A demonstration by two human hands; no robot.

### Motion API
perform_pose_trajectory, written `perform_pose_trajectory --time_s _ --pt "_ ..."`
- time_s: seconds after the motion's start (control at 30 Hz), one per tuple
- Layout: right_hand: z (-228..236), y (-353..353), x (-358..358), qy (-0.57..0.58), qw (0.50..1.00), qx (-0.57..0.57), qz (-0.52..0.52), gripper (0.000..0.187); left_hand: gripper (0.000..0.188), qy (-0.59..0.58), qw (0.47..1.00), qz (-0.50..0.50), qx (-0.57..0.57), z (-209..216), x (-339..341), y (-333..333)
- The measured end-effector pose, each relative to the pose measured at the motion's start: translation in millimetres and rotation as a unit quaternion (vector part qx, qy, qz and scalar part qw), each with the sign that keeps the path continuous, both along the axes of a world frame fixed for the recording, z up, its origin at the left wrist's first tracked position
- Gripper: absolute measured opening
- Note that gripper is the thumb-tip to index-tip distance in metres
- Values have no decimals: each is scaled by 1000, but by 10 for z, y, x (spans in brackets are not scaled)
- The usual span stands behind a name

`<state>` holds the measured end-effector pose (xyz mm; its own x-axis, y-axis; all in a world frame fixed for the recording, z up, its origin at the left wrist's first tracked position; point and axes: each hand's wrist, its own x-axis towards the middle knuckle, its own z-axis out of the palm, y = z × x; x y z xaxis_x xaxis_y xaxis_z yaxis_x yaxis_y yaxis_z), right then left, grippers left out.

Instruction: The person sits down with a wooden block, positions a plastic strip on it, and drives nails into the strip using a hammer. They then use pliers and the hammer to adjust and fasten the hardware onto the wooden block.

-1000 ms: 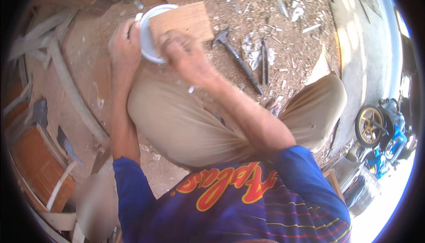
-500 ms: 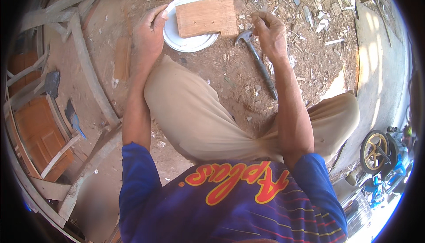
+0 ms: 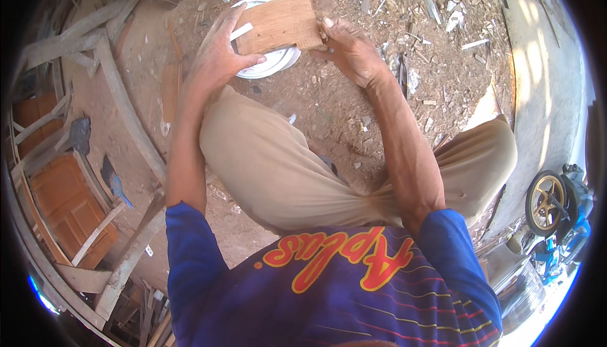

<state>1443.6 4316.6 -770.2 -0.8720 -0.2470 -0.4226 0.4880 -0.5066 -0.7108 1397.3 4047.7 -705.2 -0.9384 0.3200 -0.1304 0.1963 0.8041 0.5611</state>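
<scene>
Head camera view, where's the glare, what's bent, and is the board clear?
In the head view, glare whites out the lower right rim, below the motorcycle; in the same head view, sun patches streak the grey slab, whose edge bows with the fisheye; also in the head view, the wooden board looks fairly clear, grain showing.

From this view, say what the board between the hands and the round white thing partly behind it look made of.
Board: likely wood, apparently unvarnished; brown grain lines cross its dull face. Round white thing: probably plastic, smooth with a ringed rim, though painted metal remains possible.
</scene>
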Motion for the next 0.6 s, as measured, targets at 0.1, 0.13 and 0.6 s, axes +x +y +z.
perform_pose_trajectory --time_s 0.1,0.13,0.6 --pt "-3 62 -67 5 997 48 57 33 101 -12 1000 -23 4 6 -50 -8" --pt "37 43 -54 7 997 47 56 33 101 -10 1000 -24 3 17 -37 -48" --pt "-56 -19 -10 6 958 262 114 35 94 -64 995 -76 -17 123 68 -710"
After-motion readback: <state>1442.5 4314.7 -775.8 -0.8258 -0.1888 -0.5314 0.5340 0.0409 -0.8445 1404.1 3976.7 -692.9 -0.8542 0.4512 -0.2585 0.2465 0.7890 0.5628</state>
